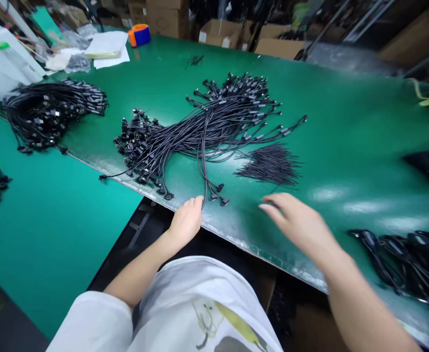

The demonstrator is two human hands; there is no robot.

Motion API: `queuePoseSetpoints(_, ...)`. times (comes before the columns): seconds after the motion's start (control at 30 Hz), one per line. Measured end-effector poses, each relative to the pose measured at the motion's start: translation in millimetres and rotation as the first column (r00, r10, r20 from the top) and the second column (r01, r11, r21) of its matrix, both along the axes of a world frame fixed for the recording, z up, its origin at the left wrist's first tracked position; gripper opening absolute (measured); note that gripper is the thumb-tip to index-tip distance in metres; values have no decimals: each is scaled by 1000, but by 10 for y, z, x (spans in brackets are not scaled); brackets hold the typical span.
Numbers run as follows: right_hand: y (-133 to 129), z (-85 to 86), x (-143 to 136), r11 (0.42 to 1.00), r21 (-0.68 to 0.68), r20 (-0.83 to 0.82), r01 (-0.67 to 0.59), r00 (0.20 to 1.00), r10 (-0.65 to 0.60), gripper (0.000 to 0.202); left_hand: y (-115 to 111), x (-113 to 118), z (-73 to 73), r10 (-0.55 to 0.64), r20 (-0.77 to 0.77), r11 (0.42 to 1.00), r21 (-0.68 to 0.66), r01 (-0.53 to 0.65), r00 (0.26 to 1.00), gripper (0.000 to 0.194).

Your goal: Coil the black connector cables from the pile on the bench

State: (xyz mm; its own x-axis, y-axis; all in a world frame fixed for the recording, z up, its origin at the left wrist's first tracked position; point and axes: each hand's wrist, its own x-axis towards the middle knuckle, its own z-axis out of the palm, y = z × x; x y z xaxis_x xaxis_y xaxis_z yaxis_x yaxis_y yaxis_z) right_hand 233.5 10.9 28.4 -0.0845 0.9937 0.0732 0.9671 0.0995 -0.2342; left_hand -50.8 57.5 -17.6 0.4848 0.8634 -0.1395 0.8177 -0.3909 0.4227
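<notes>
My left hand (188, 218) is closed at the table's front edge, its fingers around a black cable (204, 161) that runs down from the pile. Beside its fingertips lie a few loose cable connectors (214, 196). My right hand (295, 219) is slightly blurred above the green table (331, 146), thumb and forefinger apart, with nothing visible between them. Just beyond it lies a bunch of thin black ties (271, 165). A large heap of black cables (199, 124) with connectors at both ends spreads across the middle of the table.
Another cable bundle (55, 112) lies at the left, and coiled black cables (408, 261) lie at the right front. An orange and blue tape roll (140, 35) and a paper pad (106, 45) are at the back left. Cardboard boxes (221, 33) stand behind the table.
</notes>
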Motion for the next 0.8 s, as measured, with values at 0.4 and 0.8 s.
queuePoseSetpoints(0.4,1359,-53,-1145,919,2,-386,-394,848,364,45,-45,-249,96,499,668,713,-679,178,552,37)
queuePoseSetpoints(0.8,2241,175,-476,910,5,397,-415,836,379,26,-94,-329,418,872,479,437,-674,596,-99,35)
